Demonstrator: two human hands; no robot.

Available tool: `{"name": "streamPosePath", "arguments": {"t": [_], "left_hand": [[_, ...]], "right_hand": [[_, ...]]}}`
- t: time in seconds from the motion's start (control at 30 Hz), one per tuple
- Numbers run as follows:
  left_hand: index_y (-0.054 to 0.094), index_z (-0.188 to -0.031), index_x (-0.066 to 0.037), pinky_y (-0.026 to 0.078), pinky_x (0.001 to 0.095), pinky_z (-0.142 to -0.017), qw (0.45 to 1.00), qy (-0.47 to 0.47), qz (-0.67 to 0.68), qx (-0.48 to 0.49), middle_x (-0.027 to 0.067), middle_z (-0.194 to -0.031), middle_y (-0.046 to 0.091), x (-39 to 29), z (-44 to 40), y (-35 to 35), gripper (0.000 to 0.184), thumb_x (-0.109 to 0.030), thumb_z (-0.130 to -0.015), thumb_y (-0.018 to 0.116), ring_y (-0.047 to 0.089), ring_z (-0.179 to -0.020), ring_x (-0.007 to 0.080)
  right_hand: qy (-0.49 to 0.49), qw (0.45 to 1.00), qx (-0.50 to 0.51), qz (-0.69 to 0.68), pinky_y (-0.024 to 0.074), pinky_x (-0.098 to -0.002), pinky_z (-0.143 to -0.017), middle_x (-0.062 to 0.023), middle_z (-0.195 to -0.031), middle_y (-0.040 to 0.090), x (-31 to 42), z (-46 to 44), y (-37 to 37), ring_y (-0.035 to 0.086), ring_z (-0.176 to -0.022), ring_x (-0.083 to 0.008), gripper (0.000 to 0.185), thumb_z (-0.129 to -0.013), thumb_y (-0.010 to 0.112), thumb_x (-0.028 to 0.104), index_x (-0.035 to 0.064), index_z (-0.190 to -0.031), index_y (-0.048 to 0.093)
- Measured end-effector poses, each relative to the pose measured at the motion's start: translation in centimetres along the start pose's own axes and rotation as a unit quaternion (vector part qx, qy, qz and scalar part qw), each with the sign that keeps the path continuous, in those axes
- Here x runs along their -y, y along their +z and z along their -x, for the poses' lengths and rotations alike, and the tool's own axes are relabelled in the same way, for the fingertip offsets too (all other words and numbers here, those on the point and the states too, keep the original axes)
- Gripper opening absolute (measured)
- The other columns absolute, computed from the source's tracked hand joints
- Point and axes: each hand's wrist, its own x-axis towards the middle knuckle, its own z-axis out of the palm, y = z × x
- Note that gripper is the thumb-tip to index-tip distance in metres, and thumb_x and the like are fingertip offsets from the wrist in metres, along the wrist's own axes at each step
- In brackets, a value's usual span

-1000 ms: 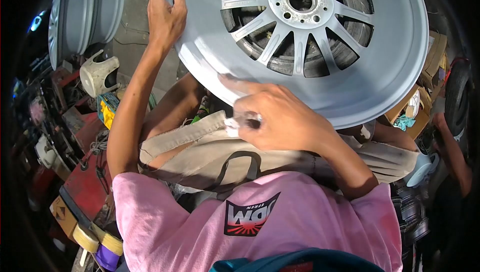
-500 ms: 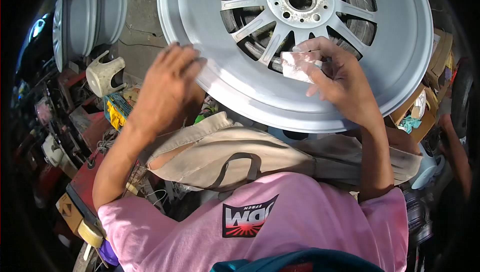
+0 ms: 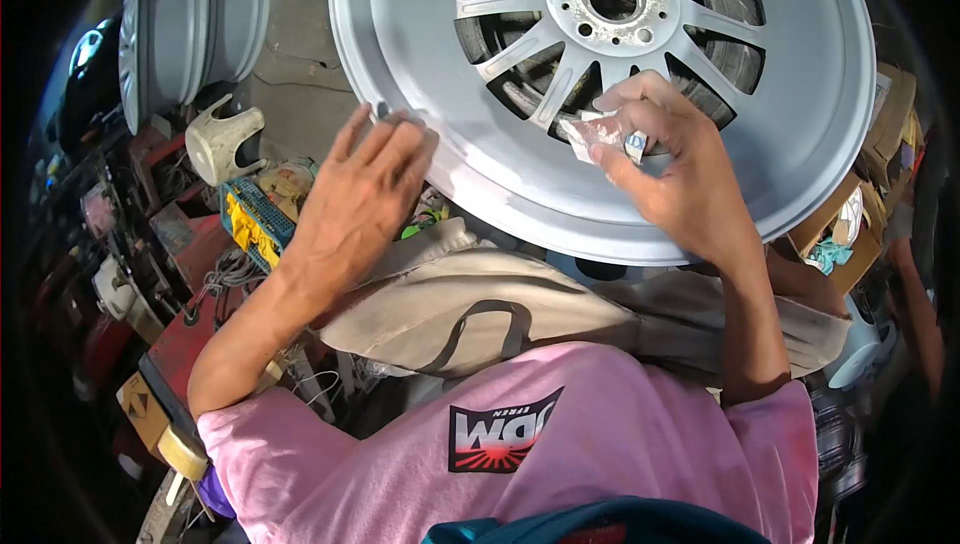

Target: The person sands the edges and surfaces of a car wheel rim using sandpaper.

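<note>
A large grey wheel rim (image 3: pixel 800 54) with spokes and a centre hub lies face up in front of me. Over its near spokes, my right hand (image 3: pixel 672 144) pinches a small crumpled packet (image 3: pixel 602 132), whitish and shiny with a blue mark. My left hand (image 3: pixel 375 179) is at the rim's left lip, palm down with fingers bent. Something small and grey shows by its fingertips, too little of it to name. The undersides of those fingers are hidden.
More grey rims (image 3: pixel 180 39) stand on edge at the back left. A white plastic part (image 3: pixel 225 141) and a teal basket (image 3: pixel 255 219) with yellow cloth sit left. Cardboard boxes (image 3: pixel 850 229) are at the right. Beige cloth (image 3: pixel 480 309) covers my lap.
My left hand has shifted right and turned its back towards me, staying by the rim's lip. The packet in my right hand has turned and looks more crumpled. The view has moved slightly.
</note>
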Motion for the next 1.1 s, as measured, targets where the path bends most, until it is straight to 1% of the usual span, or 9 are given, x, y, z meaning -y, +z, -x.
{"name": "streamPosePath", "arguments": {"t": [0.07, 0.13, 0.27, 0.33, 0.47, 0.57, 0.77, 0.83, 1.1], "left_hand": [[0.053, -0.142, 0.001, 0.031, 0.0493, -0.125, 0.999, 0.01, -0.034, -0.005, 0.0149, -0.132, 0.057, -0.2, 0.0, 0.4, 0.057, -0.012, -0.087, 0.06, 0.053, -0.131, 0.0323], [0.054, -0.141, 0.001, 0.031, 0.0493, -0.125, 0.999, 0.028, -0.003, 0.028, 0.0146, -0.131, 0.057, -2.2, -0.5, -0.3, 0.057, -0.012, -0.087, 0.061, 0.052, -0.131, 0.0318], [0.053, -0.143, 0.0, 0.031, 0.0488, -0.125, 0.991, 0.089, 0.096, 0.027, 0.0141, -0.127, 0.058, -3.5, -0.8, -0.3, 0.059, -0.012, -0.085, 0.061, 0.052, -0.13, 0.0297], [0.057, -0.14, -0.003, 0.033, 0.0483, -0.123, 0.991, 0.077, 0.11, 0.021, 0.0126, -0.128, 0.058, -2.3, -0.5, -0.1, 0.058, -0.01, -0.083, 0.063, 0.053, -0.129, 0.0287], [0.064, -0.133, -0.01, 0.034, 0.0522, -0.12, 0.996, -0.035, -0.075, -0.045, 0.0099, -0.127, 0.058, 3.5, -0.6, 0.0, 0.047, -0.008, -0.086, 0.065, 0.054, -0.126, 0.029], [0.064, -0.134, -0.013, 0.038, 0.0482, -0.118, 0.982, -0.102, -0.126, -0.097, 0.0105, -0.129, 0.059, 6.9, -1.3, -1.0, 0.05, -0.002, -0.085, 0.064, 0.055, -0.124, 0.0302], [0.06, -0.137, -0.008, 0.048, 0.0424, -0.105, 0.941, -0.143, 0.064, -0.301, 0.0152, -0.131, 0.058, 10.9, -5.2, -0.2, 0.051, 0.003, -0.087, 0.058, 0.058, -0.116, 0.0385], [0.037, -0.15, -0.001, 0.037, 0.0448, -0.115, 0.882, -0.257, 0.253, -0.303, 0.0274, -0.143, 0.051, 10.4, -7.4, -0.4, 0.056, -0.008, -0.098, 0.055, 0.052, -0.134, 0.0401], [0.037, -0.149, 0.001, 0.04, 0.0462, -0.112, 0.847, -0.219, 0.253, -0.414, 0.0312, -0.138, 0.054, 11.9, -11.1, 5.3, 0.057, -0.012, -0.097, 0.056, 0.053, -0.132, 0.0442]], "right_hand": [[-0.097, 0.993, -0.054, 0.043, 0.0471, -0.0312, -0.067, -0.0067, -0.091, 0.062, 0.3, 0.1, 0.2, 0.052, -0.066, -0.0143, 0.015, -0.089, 0.074, 0.007, 0.0003, -0.099, 0.065], [0.086, 0.995, 0.029, 0.047, 0.0487, -0.039, -0.069, -0.0132, -0.087, 0.061, 2.2, 0.3, -0.3, 0.063, -0.076, -0.0273, 0.015, -0.09, 0.072, 0.009, 0.0006, -0.1, 0.065], [0.077, 0.996, 0.043, -0.004, 0.0492, -0.0419, -0.07, -0.0179, -0.084, 0.062, 1.7, 0.8, 0.8, 0.063, -0.079, -0.0362, 0.017, -0.09, 0.072, 0.009, 0.0, -0.101, 0.063], [-0.045, 0.997, 0.043, 0.045, 0.0493, -0.0447, -0.07, -0.0216, -0.09, 0.066, 1.3, 1.0, 1.5, 0.063, -0.082, -0.0429, 0.019, -0.091, 0.071, 0.01, -0.0012, -0.101, 0.059], [-0.01, 0.998, 0.055, 0.018, 0.0492, -0.0466, -0.071, -0.0223, -0.09, 0.066, 2.4, 1.3, 2.5, 0.062, -0.082, -0.0442, 0.02, -0.093, 0.07, 0.012, -0.001, -0.102, 0.057], [0.014, 0.999, 0.026, -0.036, 0.0495, -0.0479, -0.073, -0.0209, -0.088, 0.064, 2.5, 1.3, 2.5, 0.062, -0.081, -0.0458, 0.018, -0.095, 0.067, 0.012, 0.0001, -0.102, 0.055], [-0.007, 0.998, 0.058, -0.001, 0.0501, -0.0491, -0.078, -0.0182, -0.106, 0.057, 2.8, 1.2, 3.6, 0.062, -0.085, -0.045, 0.02, -0.098, 0.065, 0.014, 0.0002, -0.111, 0.06], [0.003, 0.997, 0.077, 0.023, 0.0505, -0.0482, -0.078, -0.017, -0.11, 0.054, 3.0, 1.2, 4.7, 0.063, -0.085, -0.0414, 0.021, -0.098, 0.066, 0.014, 0.0031, -0.116, 0.064], [0.04, 0.995, 0.089, -0.009, 0.0522, -0.0453, -0.076, -0.0164, -0.11, 0.056, 3.5, 1.4, 7.5, 0.064, -0.082, -0.0353, 0.03, -0.093, 0.072, 0.012, 0.0077, -0.123, 0.072]]}}
